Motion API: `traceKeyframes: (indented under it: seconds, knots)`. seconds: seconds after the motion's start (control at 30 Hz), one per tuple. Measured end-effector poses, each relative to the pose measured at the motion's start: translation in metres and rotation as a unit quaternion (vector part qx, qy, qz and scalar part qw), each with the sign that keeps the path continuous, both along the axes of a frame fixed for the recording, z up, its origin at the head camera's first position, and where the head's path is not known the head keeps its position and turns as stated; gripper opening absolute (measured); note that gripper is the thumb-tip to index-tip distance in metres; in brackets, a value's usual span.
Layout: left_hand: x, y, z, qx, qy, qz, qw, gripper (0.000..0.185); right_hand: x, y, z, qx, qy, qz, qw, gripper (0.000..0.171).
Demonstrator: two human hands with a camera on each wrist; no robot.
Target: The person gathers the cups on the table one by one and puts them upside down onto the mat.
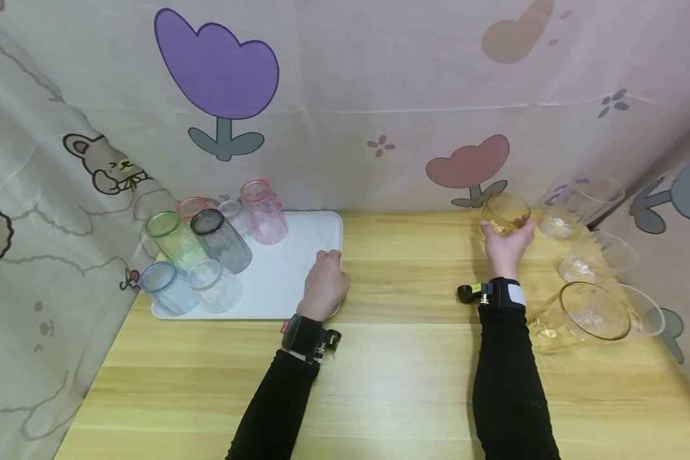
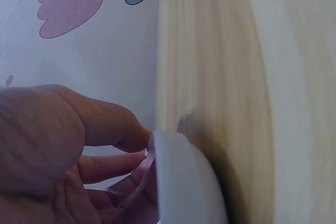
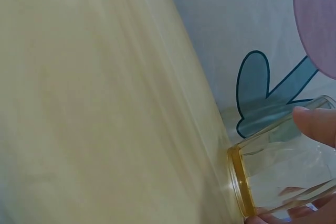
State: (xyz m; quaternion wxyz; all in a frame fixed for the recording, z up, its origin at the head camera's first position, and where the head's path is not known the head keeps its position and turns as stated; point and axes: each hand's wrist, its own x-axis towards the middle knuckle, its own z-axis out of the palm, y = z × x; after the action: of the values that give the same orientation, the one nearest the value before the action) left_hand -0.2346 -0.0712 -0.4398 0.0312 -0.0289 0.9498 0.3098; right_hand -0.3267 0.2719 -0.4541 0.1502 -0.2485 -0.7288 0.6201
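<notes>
At centre, the left hand's [image 1: 325, 285] curled fingers pinch the white rectangular tray's [image 1: 282, 278] rim; right of centre, the right hand's [image 1: 507, 248] fingers wrap partway round an amber-tinted transparent glass cup [image 1: 503, 211].

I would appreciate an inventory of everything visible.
Table: one, yellowish, foreground
Cloth: count unclear, patterned pale, behind
Tray: one, white, table's left
Pink glasses: two, pink, tray's back
Green glass: one, green, tray's left
Grey glass: one, grey, beside green
Blue glass: one, blue, tray's corner
Clear glasses: five, clear, two on tray, three on table
Amber glass: one, amber, table's right
Held glass: one, amber, table's back
Tag: one, red, near tray
Sleeves: two, black, foreground
Wrist cameras: two, black, by sleeves
Left hand: one, gripping tray
Right hand: one, gripping held glass
</notes>
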Motion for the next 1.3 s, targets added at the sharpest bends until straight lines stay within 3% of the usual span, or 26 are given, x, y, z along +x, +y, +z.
traceKeyframes:
  seconds: [0.37, 0.6, 0.8, 1.1, 1.3]
  knots:
    - [0.002, -0.004, 0.002, 0.003, -0.001, -0.005, 1.0000, 0.050, 0.012, -0.017, 0.010, -0.052, -0.011, 0.014, 0.998, 0.089]
    - [0.004, -0.004, 0.001, 0.011, -0.010, 0.000, 0.9999, 0.050, 0.017, -0.030, 0.023, -0.103, 0.046, 0.013, 0.993, 0.074]
    - [0.005, -0.004, 0.001, 0.014, -0.010, -0.001, 0.9999, 0.051, 0.023, -0.045, 0.041, -0.153, 0.112, 0.010, 0.982, 0.051]
    - [0.005, -0.004, 0.003, 0.014, -0.004, -0.007, 0.9999, 0.049, 0.035, -0.075, 0.069, -0.226, 0.200, 0.049, 0.952, 0.060]
    - [0.006, -0.003, 0.005, 0.016, 0.002, -0.013, 0.9998, 0.047, 0.043, -0.093, 0.078, -0.236, 0.220, 0.100, 0.941, 0.055]
